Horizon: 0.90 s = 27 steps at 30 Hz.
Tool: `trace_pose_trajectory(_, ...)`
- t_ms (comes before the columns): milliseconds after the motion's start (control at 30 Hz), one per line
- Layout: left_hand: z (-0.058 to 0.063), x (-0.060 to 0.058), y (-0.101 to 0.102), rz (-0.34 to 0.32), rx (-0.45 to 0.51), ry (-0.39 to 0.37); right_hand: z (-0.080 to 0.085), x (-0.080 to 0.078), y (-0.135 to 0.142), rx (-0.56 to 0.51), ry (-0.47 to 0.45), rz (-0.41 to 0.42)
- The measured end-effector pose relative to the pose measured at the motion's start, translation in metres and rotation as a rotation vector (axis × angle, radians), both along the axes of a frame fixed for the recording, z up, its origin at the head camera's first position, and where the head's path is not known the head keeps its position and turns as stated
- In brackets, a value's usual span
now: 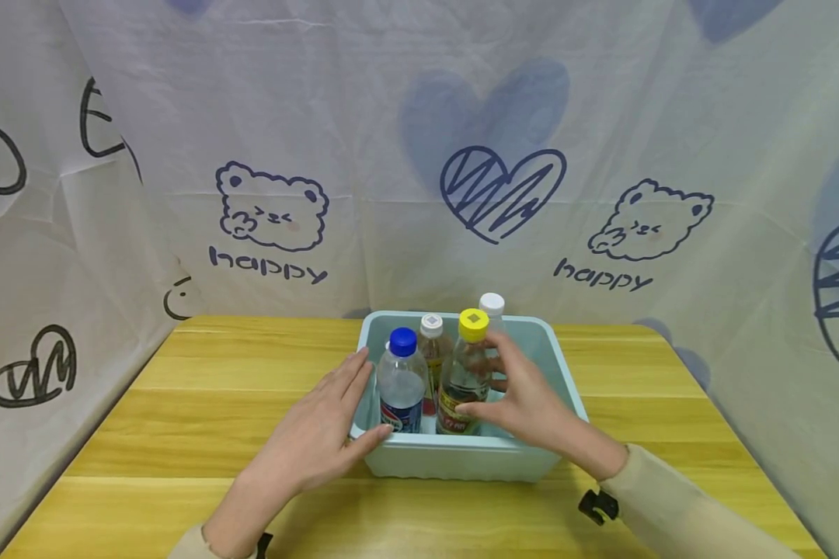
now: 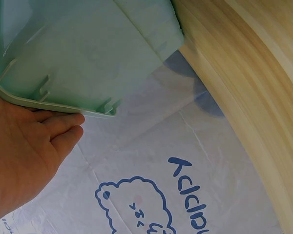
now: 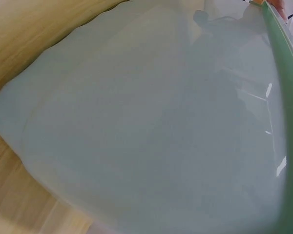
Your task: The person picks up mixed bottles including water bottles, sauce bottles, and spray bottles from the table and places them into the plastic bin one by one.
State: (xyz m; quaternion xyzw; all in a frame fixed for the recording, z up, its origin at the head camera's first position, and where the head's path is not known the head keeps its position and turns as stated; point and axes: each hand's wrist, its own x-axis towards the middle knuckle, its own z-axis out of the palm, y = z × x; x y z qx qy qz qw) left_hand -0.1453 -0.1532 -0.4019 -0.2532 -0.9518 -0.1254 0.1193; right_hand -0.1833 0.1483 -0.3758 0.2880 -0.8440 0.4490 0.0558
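Note:
My right hand [image 1: 534, 400] reaches over the bin's near rim and grips a clear bottle with a yellow cap [image 1: 463, 376], thumb at its label and fingers round its far side. The bottle holds dark liquid and stands upright inside a pale blue-green plastic bin [image 1: 461, 460]. At the bin's left side rests my left hand [image 1: 315, 435], its fingers straight along the rim and the thumb on the near left corner. The left wrist view shows those fingers [image 2: 63, 124] flat against the rim. Only the outer wall of the bin [image 3: 136, 122] fills the right wrist view.
Beside the gripped bottle stands a blue-capped bottle [image 1: 402, 384]. Behind are a bottle with a white cap and reddish label [image 1: 431, 353] and another white-capped bottle [image 1: 492, 303]. The bin sits on a wooden table [image 1: 203, 404], with a printed curtain [image 1: 391, 155] behind.

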Motion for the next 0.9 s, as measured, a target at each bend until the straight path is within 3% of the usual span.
trace_pose_trajectory(433,-0.0005,0.0002,0.0,-0.001,0.003,-0.002,-0.0019,-0.0011,-0.0005,0.046,-0.068,0.046)
trace_pose_trajectory(900,-0.0008,0.0004,0.001,0.001,0.007,-0.003,-0.0029,-0.0024,0.0004,0.031,-0.131,0.014)
